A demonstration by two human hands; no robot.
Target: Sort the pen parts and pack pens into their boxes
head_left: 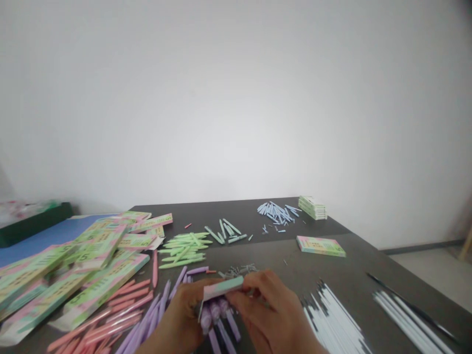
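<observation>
Both of my hands meet at the bottom centre over a dark table (354, 275). My left hand (184, 317) and my right hand (271, 314) are closed together on a small flat pastel box (223, 287), its open flap turned toward me. Purple pens (216, 312) stick out from under the box between my hands. More loose purple pens (147, 322) lie just left of my left hand.
Flat pastel boxes (73, 265) are heaped at the left, pink pens (110, 314) beside them. Green pens (184, 248), blue pens (276, 212), a box stack (312, 207) and a single box (320, 246) lie farther back. White refills (335, 322) and another refill bundle (409, 319) lie at right.
</observation>
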